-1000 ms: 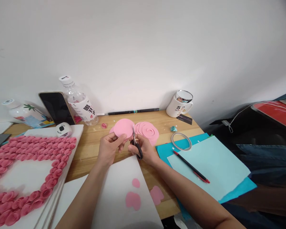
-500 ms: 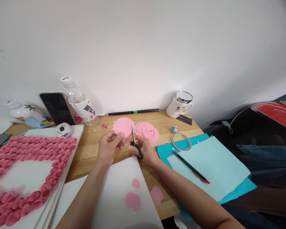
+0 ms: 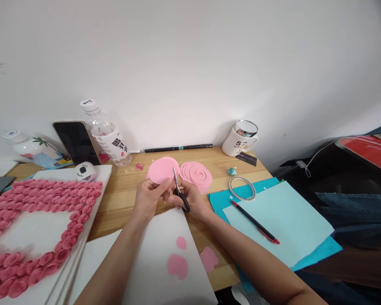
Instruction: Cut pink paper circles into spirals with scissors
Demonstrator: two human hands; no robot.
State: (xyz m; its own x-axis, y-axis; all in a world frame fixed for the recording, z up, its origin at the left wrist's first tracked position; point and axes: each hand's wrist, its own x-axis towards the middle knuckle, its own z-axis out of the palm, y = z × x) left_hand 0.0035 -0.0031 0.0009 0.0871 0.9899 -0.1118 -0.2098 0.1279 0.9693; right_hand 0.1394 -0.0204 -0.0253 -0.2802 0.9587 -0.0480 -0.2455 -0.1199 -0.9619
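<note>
Pinched by its near edge, a round pink paper disc [image 3: 163,168] is in my left hand [image 3: 150,195]. My right hand [image 3: 192,197] grips scissors [image 3: 181,196] with black handles, their blades lying across the disc's right side. The two hands are close together, and some of the fingers are hidden. Just beyond my right hand, pink paper discs cut into spirals [image 3: 196,174] lie overlapping on the wooden table [image 3: 120,199]. Pink paper scraps [image 3: 178,266] rest on a white board [image 3: 155,254] below my hands.
To the left is a board covered with rolled pink paper flowers [image 3: 51,195]. A phone [image 3: 76,143], a water bottle [image 3: 109,137] and a mug [image 3: 239,139] stand along the wall. Blue paper sheets [image 3: 282,224], a pen [image 3: 255,222] and a tape roll [image 3: 241,188] lie right.
The disc has tilted flatter and turned slightly. My left hand has moved a little right, closer to my right hand, and the scissor blades have shifted slightly left over the paper.
</note>
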